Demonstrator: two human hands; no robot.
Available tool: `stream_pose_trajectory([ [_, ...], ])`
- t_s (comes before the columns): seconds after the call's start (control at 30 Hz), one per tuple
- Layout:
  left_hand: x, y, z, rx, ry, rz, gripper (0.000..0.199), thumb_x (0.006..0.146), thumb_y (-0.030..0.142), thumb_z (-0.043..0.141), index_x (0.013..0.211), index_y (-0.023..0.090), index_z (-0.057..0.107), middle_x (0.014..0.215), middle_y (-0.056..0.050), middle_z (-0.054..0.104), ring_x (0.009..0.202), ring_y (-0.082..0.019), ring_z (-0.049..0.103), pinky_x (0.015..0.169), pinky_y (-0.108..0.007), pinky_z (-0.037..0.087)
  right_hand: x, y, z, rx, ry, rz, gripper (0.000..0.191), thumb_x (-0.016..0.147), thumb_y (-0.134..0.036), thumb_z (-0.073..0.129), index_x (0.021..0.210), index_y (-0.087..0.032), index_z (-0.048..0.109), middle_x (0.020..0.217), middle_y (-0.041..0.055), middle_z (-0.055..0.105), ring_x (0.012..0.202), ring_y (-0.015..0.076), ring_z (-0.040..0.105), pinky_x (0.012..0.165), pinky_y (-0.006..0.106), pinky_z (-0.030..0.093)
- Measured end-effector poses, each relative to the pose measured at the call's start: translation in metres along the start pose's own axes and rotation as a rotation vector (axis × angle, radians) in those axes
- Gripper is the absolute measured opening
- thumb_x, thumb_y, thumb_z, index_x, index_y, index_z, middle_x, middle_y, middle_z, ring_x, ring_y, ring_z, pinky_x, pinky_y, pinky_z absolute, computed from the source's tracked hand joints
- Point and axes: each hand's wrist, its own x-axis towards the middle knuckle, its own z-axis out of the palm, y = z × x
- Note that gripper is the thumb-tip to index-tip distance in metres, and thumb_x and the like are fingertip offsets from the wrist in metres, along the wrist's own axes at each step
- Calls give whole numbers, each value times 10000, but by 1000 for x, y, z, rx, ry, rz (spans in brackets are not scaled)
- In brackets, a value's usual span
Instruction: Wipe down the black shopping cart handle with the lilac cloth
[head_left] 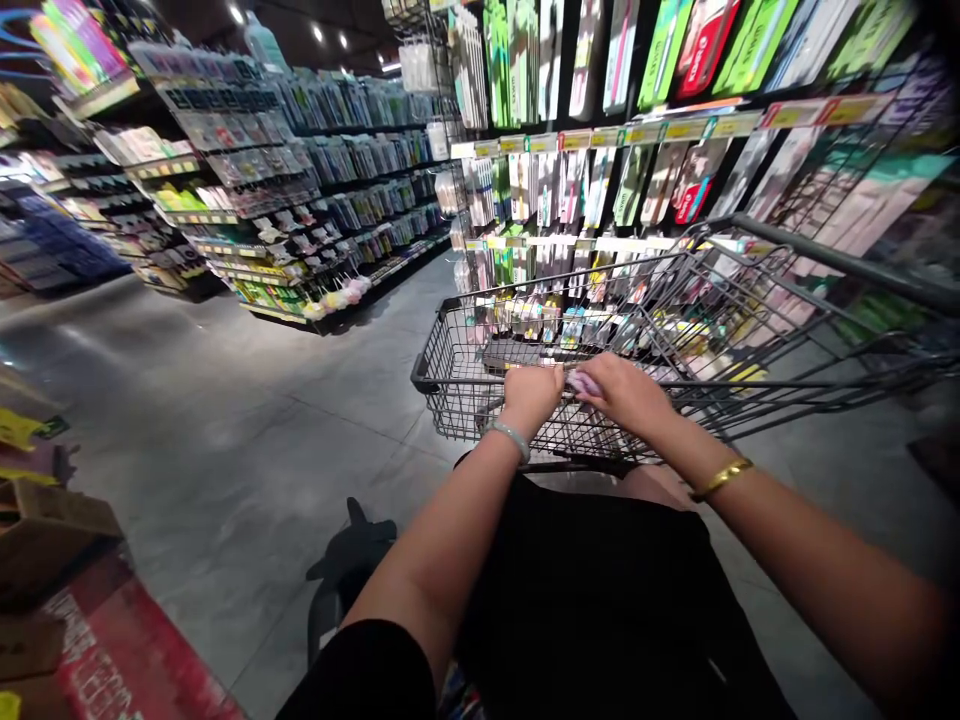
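Observation:
A dark wire shopping cart [465, 400] stretches across the view in front of me. Over its near edge, my left hand [532, 392] is closed, its thumb side against a small pale purple item [583, 384]. My right hand [619, 388] has its fingers wrapped round that same item, and the two hands nearly touch. A pale bangle [511, 438] sits on my left wrist and a gold one [724, 480] on my right. What lies under my fingers is too small to make out.
Behind the cart stands a shelf rack [615, 133] of hanging packaged goods. More shelving [262, 190] lies to the left, across a grey floor [247, 430]. Cardboard boxes [45, 530] and a red panel [127, 640] are at lower left, with a dark object [349, 550] near my left arm.

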Motion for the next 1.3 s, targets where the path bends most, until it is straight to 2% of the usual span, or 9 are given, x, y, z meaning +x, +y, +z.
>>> stream_pose_trajectory([
  [0.2, 0, 3, -1, 15, -33, 16, 527, 1051, 300, 248, 987, 98, 730, 903, -169, 730, 917, -250, 688, 831, -400, 423, 0, -16, 5, -74, 127, 384, 402, 979, -484, 411, 1032, -206, 696, 996, 109, 621, 879, 236, 544, 713, 326, 330],
  [0.4, 5, -7, 0, 55, -48, 27, 512, 1042, 310, 284, 947, 91, 736, 844, -167, 726, 836, -260, 706, 724, -361, 464, -7, -5, -2, -66, 100, 98, 371, 1000, -452, 399, 1134, -258, 686, 1072, 80, 635, 932, 218, 545, 754, 318, 322],
  [0.57, 9, -6, 0, 63, -49, 17, 505, 1029, 256, 279, 926, 93, 746, 827, -177, 723, 813, -278, 709, 712, -395, 479, -9, 9, -9, -172, 113, 504, 380, 980, -406, 401, 967, -212, 727, 890, 92, 626, 754, 203, 538, 644, 311, 269],
  [0.7, 7, -8, -4, 69, -59, 31, 461, 1026, 248, 298, 989, 125, 741, 874, -166, 728, 856, -260, 707, 725, -370, 482, -1, -26, 2, -158, 168, 217, 338, 974, -387, 435, 1083, -220, 708, 1049, 117, 641, 926, 238, 550, 753, 328, 324],
  [0.8, 8, -15, -6, 76, -82, 12, 447, 1023, 269, 323, 970, 142, 748, 841, -157, 722, 845, -260, 705, 710, -353, 478, -6, -14, -7, -94, 95, 83, 357, 978, -429, 426, 1154, -252, 681, 1088, 95, 646, 960, 228, 557, 763, 316, 343],
  [0.93, 9, -23, -9, 65, -114, -19, 478, 1028, 311, 309, 952, 134, 746, 831, -159, 713, 892, -270, 690, 750, -366, 468, -19, 43, -35, -148, -78, 458, 393, 950, -411, 386, 973, -215, 726, 907, 97, 655, 750, 205, 573, 608, 304, 297],
  [1.03, 9, -15, -12, 58, -130, -15, 446, 1024, 297, 321, 982, 137, 735, 839, -144, 717, 916, -263, 676, 877, -428, 434, -17, 51, -37, -192, -87, 598, 386, 923, -385, 406, 970, -185, 733, 912, 125, 659, 735, 213, 588, 586, 305, 286],
  [1.17, 11, 14, -12, 19, -23, 34, 523, 1045, 378, 260, 1000, 147, 727, 974, -143, 731, 1013, -258, 651, 1014, -466, 347, -1, 1, -15, -154, 16, 445, 352, 939, -358, 408, 954, -203, 724, 928, 100, 653, 790, 209, 589, 632, 307, 314],
  [1.3, 14, 29, -6, -12, -28, 61, 627, 1052, 407, 204, 919, 128, 750, 884, -142, 741, 867, -239, 688, 818, -365, 445, 2, -11, -9, -122, 63, 259, 352, 975, -369, 388, 1052, -224, 699, 995, 86, 640, 880, 209, 576, 700, 304, 335],
])
